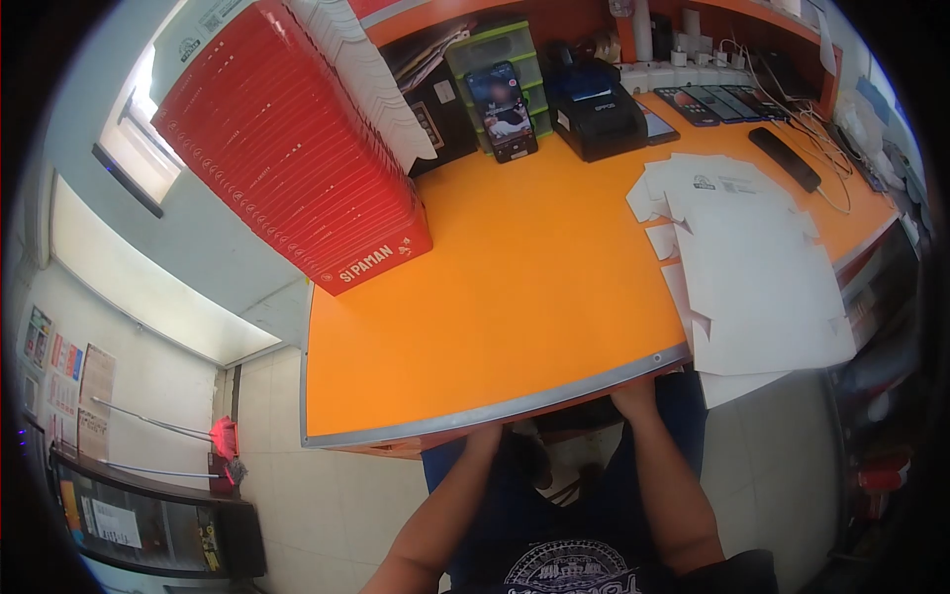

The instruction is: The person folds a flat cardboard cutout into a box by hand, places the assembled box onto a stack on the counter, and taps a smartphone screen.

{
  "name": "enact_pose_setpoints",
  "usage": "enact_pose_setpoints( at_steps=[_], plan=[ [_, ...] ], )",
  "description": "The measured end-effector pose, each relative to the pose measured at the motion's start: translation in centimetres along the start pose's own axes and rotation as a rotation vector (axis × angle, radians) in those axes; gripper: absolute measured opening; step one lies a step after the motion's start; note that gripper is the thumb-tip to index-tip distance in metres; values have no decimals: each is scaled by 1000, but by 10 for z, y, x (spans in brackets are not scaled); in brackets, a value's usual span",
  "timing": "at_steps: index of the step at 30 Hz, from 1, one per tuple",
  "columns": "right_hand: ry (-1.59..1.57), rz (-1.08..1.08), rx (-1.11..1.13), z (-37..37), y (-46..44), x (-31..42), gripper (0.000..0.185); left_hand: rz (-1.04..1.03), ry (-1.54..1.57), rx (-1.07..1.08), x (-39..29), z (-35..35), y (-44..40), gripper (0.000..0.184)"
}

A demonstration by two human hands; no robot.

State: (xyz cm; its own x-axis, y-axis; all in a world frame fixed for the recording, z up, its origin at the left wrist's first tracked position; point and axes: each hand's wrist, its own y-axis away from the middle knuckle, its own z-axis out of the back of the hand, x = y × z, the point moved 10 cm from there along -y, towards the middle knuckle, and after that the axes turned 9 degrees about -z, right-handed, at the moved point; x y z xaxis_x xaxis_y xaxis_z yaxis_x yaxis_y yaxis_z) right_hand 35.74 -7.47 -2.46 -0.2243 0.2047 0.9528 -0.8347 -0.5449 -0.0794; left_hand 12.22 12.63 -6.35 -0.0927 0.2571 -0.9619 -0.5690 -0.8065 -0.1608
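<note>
Both hands are at the near edge of the orange table (475, 327). My left hand (485, 438) reaches under the grey-trimmed edge, its fingers hidden by the tabletop. My right hand (634, 398) is also at the underside, further right, with its fingers out of sight. To the right, flat white cardboard box blanks (757, 267) lie in a loose pile that overhangs the front edge close to my right hand. At the left stands a tall stack of folded red boxes (297, 148), the lowest lettered "SI PAMAN".
A phone (502, 111) leans against green drawers (492, 49) at the back. Beside it stands a black receipt printer (599, 114). More phones (717, 104), a black power bank-like slab (785, 158) and white cables lie back right. A red dustpan (226, 438) is by the left wall.
</note>
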Motion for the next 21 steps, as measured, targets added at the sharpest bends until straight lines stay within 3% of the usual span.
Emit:
enact_pose_setpoints(
  at_steps=[2,5,10,13,16,19,21],
  plan=[
    [-158,-194,122,-12,-1,-20,48,115,114,-5,13,-3,5,43],
    [-629,-661,283,-32,17,-32,54,203,166,30,23,-8,13,45],
    [-326,-367,77,2,0,-15,54,86,-139,316,53,-32,17,45],
    [-166,-290,10,22,-4,-4,51,-242,-390,585,21,-66,30,42],
    [58,-144,-55,27,0,-14,45,-101,-452,867,26,-86,47,40],
    [186,-7,-41,17,4,-3,38,-151,-299,794,23,-88,39,39],
    [216,47,-13,6,7,10,37,-64,-191,710,59,-83,30,36]
  ],
)
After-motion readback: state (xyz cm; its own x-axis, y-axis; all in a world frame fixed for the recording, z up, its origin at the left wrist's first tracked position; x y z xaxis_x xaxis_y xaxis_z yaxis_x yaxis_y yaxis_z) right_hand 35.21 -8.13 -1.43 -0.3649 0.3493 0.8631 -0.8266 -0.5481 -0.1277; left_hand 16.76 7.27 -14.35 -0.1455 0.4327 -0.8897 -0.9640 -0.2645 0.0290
